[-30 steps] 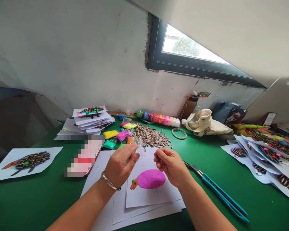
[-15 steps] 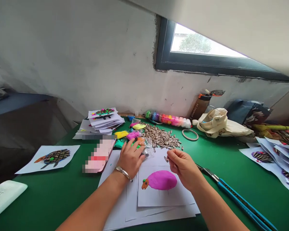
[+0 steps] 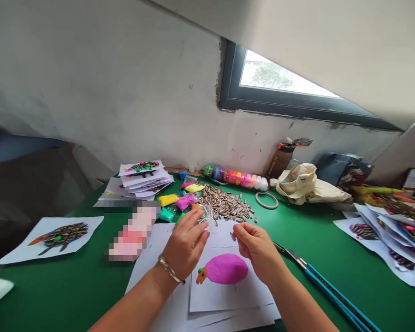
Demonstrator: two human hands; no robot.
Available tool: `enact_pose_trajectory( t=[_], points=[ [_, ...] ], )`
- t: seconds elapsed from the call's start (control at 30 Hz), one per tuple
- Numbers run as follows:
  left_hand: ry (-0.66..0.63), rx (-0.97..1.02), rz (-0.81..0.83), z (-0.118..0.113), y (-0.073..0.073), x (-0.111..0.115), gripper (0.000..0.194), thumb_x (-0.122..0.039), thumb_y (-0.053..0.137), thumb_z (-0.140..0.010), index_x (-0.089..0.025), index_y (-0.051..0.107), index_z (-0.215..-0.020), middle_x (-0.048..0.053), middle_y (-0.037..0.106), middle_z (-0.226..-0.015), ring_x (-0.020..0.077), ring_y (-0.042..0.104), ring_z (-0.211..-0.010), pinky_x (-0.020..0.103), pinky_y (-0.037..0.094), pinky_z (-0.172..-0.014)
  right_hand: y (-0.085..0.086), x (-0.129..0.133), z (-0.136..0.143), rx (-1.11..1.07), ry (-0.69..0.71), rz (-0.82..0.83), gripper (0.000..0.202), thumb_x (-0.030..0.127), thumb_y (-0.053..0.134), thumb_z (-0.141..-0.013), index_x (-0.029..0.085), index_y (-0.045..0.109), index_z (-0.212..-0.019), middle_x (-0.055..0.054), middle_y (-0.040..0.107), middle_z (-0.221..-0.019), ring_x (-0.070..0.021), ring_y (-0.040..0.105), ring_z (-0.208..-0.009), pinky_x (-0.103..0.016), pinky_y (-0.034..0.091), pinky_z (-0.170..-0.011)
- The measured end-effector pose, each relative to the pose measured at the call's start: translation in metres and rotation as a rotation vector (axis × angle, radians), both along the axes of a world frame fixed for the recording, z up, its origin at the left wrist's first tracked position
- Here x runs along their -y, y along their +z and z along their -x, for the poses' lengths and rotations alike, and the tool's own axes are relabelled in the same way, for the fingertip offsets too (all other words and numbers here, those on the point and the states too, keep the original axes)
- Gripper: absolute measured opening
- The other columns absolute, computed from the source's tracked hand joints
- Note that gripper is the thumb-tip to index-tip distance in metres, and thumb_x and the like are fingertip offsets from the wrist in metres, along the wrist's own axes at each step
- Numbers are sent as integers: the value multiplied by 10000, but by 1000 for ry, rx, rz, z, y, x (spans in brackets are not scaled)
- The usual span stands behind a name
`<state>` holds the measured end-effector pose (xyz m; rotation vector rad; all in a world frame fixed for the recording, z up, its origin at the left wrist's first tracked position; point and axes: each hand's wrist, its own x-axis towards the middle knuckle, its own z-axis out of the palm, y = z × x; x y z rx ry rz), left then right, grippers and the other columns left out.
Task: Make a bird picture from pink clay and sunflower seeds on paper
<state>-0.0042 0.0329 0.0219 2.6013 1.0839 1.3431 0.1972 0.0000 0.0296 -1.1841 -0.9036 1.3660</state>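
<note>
My right hand (image 3: 257,251) pinches a striped sunflower seed (image 3: 233,236) between thumb and forefinger, just above the paper. Below it on a white sheet (image 3: 224,299) lies a flat purple clay oval (image 3: 227,269) with an orange clay head (image 3: 201,275) on its left end, topped with green. My left hand (image 3: 188,240), a silver bracelet on its wrist, is open with fingers stretched forward and holds nothing I can see. Its fingertips are by an orange clay packet (image 3: 197,208) and a clear plastic bag (image 3: 210,216). Beyond them spreads a pile of sunflower seeds (image 3: 224,203).
Left stand a finished seed picture (image 3: 67,235), a stack of pictures (image 3: 145,177) and a pixelated pink object (image 3: 133,235). At right are a blue-handled cutter (image 3: 335,295), a tape ring (image 3: 266,200), a cloth bag (image 3: 297,184), a bottle (image 3: 280,159) and more pictures (image 3: 380,240).
The view has shifted slightly, so the table items sit lower and more to the left. My left hand has drawn back a little from the clay packets. The right hand keeps its seed.
</note>
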Motion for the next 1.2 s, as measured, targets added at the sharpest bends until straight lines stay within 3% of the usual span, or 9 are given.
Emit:
enact_pose_trajectory(
  t=[0.27,0.37,0.43,0.53,0.8,0.87,1.0,1.07,1.2],
  points=[
    [-27,29,-69,0,-3,-6,190,-158,533,-891,-190,653,-1034,100,641,-1182,265,550,-1170,459,489,-977,5,-2,-2,-213,-44,-8,376,420,798,-657,176,602,-865,-21,656,-773,-125,596,-645,-259,457,-630],
    [-24,25,-70,0,-3,-6,190,-167,534,-893,-191,657,-1036,98,651,-1166,263,565,-1153,456,499,-964,8,-2,-3,-222,-18,12,383,476,772,-675,156,607,-807,-32,658,-714,-107,565,-555,-238,428,-543],
    [-19,35,-69,0,-2,-6,187,-185,538,-893,-199,664,-1031,90,661,-1150,259,584,-1131,445,509,-954,10,-3,-4,-199,-24,9,387,496,756,-687,147,588,-701,6,589,-567,-64,450,-440,-201,314,-435],
    [-19,43,-68,0,0,-7,175,-211,538,-893,-215,676,-1002,77,675,-1130,252,607,-1104,429,524,-939,12,-3,-5,-189,-56,-25,403,483,755,-692,148,549,-606,66,441,-434,-31,299,-391,-194,177,-403],
    [-21,23,-85,1,0,-8,174,-223,541,-897,-210,682,-997,71,701,-1068,232,649,-1026,395,556,-891,13,-2,1,-220,-17,-17,384,413,819,-605,167,600,-802,-12,656,-675,-108,567,-544,-226,398,-525],
    [-28,25,-81,1,1,-7,172,-217,543,-895,-215,684,-993,64,705,-1055,228,653,-1018,391,553,-898,11,-2,1,-184,10,-2,375,464,785,-641,163,587,-745,-11,644,-628,-98,541,-488,-214,361,-474],
    [-37,48,-69,1,4,-5,172,-208,535,-903,-204,681,-994,62,714,-1025,218,656,-1006,381,546,-906,8,-3,1,-82,-8,-15,397,500,730,-705,152,563,-615,58,461,-406,-36,316,-350,-196,157,-399],
    [-42,48,-56,1,4,-5,173,-207,533,-905,-195,681,-995,65,716,-1019,218,654,-1008,381,542,-911,9,-3,0,-88,-18,-34,372,463,752,-696,142,583,-616,63,449,-423,-30,313,-379,-193,175,-414],
    [-42,43,-38,0,2,-6,171,-208,540,-904,-184,682,-997,68,719,-1012,219,651,-1009,379,535,-916,12,0,1,-184,34,-7,367,473,751,-698,124,660,-763,-5,595,-619,-67,485,-508,-204,354,-509]
  ],
)
